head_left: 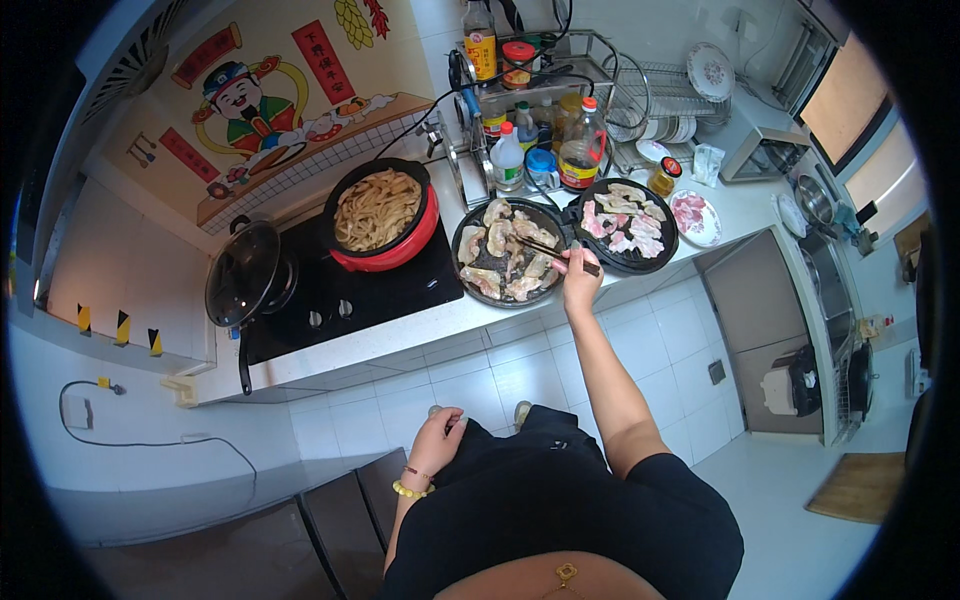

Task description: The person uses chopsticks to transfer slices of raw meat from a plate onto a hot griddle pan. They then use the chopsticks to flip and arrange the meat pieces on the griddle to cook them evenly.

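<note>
My right hand [582,279] grips dark chopsticks [559,253]. Their tips are among pale, partly cooked meat slices [498,238] in the left round pan [480,296] of what looks like an opened double-sided electric griddle. Pinker slices [636,234] lie in the right pan [652,264], just beyond the hand. A floral plate [703,238] to its right carries raw pink meat [691,213]. My left hand [441,441] hangs low beside my dark trousers, fingers loosely curled; its palm is hidden.
On the black cooktop [300,292] stand a red pot [382,259] filled with browned strips of food and a glass-lidded pan [244,274], its handle over the counter edge. Bottles [582,150] and a metal rack [525,90] stand behind the griddle. A small jar [664,177] is near the plate.
</note>
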Tool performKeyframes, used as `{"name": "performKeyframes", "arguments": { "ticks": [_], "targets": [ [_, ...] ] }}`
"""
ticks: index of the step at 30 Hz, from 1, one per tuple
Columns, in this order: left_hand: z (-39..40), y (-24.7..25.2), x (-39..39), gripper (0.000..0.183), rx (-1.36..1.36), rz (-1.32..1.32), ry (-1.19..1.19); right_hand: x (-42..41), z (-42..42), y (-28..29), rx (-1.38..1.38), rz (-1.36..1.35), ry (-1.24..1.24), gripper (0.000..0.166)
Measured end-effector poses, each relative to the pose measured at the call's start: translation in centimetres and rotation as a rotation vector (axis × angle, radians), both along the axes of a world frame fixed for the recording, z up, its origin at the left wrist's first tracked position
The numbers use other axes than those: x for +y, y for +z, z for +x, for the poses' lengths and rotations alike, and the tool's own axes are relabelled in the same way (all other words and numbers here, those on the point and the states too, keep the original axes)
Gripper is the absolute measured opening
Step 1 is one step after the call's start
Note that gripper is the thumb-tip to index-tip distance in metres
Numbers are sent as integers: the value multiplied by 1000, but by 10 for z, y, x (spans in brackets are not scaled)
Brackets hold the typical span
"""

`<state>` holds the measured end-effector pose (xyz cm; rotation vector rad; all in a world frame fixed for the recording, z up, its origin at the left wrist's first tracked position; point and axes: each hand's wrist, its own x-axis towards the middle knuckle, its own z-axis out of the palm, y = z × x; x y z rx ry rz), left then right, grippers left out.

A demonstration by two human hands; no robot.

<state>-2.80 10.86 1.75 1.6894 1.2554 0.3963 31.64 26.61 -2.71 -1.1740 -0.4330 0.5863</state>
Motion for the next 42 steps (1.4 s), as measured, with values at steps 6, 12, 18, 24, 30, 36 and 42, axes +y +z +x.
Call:
{"name": "performKeyframes", "arguments": {
  "ticks": [6, 12, 18, 24, 30, 36, 42],
  "targets": [
    [-2, -3, 1, 22, 5, 5, 3, -28, -12, 29, -722, 13, 102, 10],
    [-2, -7, 1, 22, -10, -2, 6, -56, -41, 9, -876, 35, 328, 5],
    [1, 1, 0, 22, -9, -23, 12, -57, -33, 30, -553, 81, 264, 10],
    [6, 14, 1, 22, 11, -35, 6, -43, -7, 0, -658, -58, 231, 16],
    [0, 7, -1, 22, 8, 11, 27, -44, -15, 9, -356, -28, 283, 24],
    [-2, 0, -2, 23, -37, 25, 53, -29, -25, -31, 7, -58, 260, 28],
    [-3, 1, -1, 23, -34, 14, 55, -20, -27, -1, 57, -31, 188, 28]
  ]
}}
